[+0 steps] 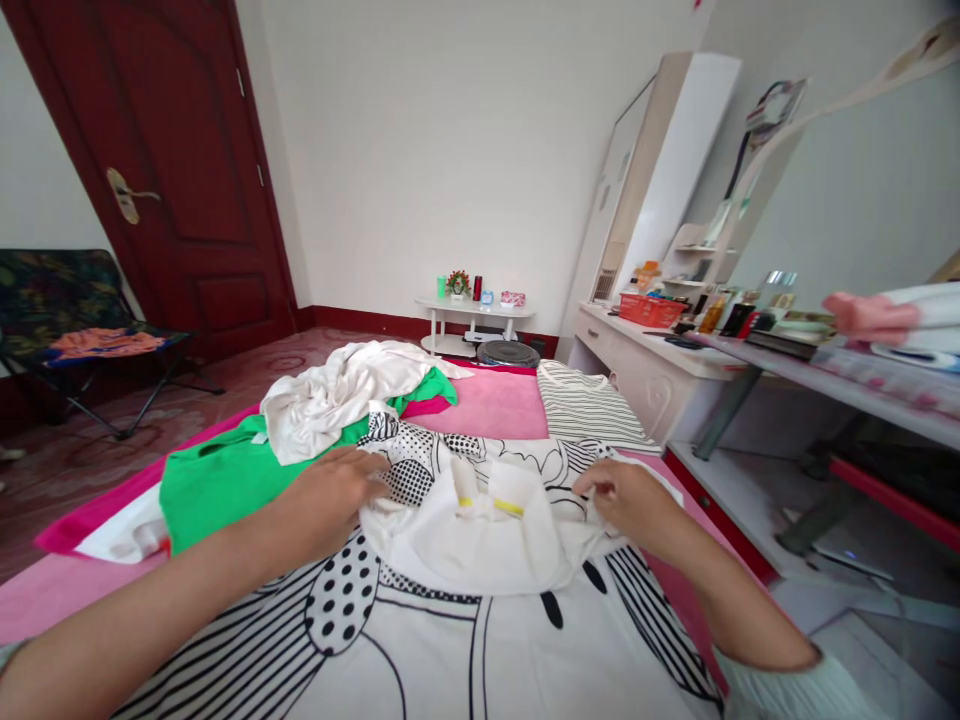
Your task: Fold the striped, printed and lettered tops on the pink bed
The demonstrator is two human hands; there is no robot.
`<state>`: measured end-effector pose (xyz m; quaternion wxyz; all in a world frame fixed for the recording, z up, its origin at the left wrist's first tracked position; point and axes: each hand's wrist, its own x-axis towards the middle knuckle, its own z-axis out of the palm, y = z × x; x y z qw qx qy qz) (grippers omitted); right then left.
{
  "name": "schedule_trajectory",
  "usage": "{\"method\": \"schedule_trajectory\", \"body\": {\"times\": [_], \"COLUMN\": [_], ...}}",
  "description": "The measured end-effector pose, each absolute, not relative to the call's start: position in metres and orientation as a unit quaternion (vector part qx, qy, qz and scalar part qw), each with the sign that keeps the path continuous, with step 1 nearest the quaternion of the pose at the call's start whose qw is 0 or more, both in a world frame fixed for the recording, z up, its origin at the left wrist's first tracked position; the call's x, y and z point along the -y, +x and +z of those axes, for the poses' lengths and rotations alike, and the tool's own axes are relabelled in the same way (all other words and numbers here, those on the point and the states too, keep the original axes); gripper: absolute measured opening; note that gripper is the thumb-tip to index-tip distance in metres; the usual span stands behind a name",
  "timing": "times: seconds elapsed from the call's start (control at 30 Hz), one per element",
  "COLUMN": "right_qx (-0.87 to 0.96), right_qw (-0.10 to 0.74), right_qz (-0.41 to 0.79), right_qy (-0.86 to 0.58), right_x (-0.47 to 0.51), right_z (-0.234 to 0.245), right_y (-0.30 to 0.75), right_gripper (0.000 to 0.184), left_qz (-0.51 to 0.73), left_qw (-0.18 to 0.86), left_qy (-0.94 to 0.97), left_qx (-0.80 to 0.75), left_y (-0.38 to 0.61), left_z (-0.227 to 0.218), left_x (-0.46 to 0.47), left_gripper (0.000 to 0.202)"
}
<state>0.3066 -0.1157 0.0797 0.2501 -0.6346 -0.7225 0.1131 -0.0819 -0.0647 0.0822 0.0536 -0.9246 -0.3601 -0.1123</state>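
Spread in front of me lies a white shirt [427, 650] printed with black lines, stripes and dots. Its wide white collar [480, 545] faces up, with two small yellow strips inside the neck opening. At the left shoulder, my left hand [349, 492] is closed, its fingertips on the printed cloth beside the collar. My right hand [630, 500] pinches the cloth at the opposite shoulder between thumb and fingers. The exact grip of the left fingertips is partly hidden. The shirt's lower part runs out of view.
A crumpled white garment [337, 395] lies on green cloth [225, 480] at left, on the pink bed cover [495, 400]. A striped folded garment [592, 405] is at the far right. A dressing table [645, 340] and a grey-legged table [847, 380] stand right.
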Motion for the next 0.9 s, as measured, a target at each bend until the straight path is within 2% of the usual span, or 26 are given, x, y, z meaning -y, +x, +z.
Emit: {"method": "schedule_trajectory", "body": {"times": [0.07,0.17,0.23,0.33,0.43,0.57,0.7,0.73,0.83,0.9], "right_qx": [0.722,0.770,0.805,0.837,0.831,0.830,0.807,0.800,0.784,0.763], "right_qw": [0.313,0.329,0.300,0.225,0.164,0.108,0.084,0.096,0.195,0.284], "right_qz": [0.084,0.138,0.170,0.174,0.175,0.185,0.154,0.133,0.023,-0.085], "right_qy": [-0.611,-0.528,-0.482,-0.468,-0.502,-0.515,-0.563,-0.576,-0.589,-0.574], "right_x": [0.120,0.129,0.135,0.139,0.139,0.139,0.140,0.140,0.138,0.135], "right_z": [0.090,0.099,0.094,0.081,0.072,0.073,0.076,0.077,0.080,0.081], "right_y": [0.285,0.251,0.233,0.223,0.227,0.235,0.233,0.232,0.231,0.233], "right_gripper": [0.029,0.029,0.038,0.059,0.064,0.053,0.072,0.065,0.024,0.019], "left_qz": [-0.166,-0.211,-0.197,-0.135,-0.072,-0.039,-0.038,-0.045,-0.116,-0.198], "left_qw": [0.041,-0.018,-0.040,-0.039,-0.044,-0.030,-0.008,-0.008,0.007,0.046], "left_qy": [-0.922,-0.935,-0.951,-0.967,-0.968,-0.961,-0.963,-0.965,-0.964,-0.950], "left_qx": [0.348,0.283,0.236,0.211,0.235,0.273,0.265,0.258,0.238,0.237], "left_y": [-0.071,-0.049,-0.035,-0.022,-0.020,-0.021,-0.022,-0.024,-0.030,-0.035], "left_z": [0.088,0.098,0.098,0.084,0.070,0.071,0.080,0.083,0.091,0.095], "left_x": [0.074,0.088,0.094,0.091,0.080,0.071,0.073,0.074,0.075,0.075], "left_gripper": [0.044,0.047,0.054,0.075,0.086,0.071,0.057,0.047,0.023,0.023]}}
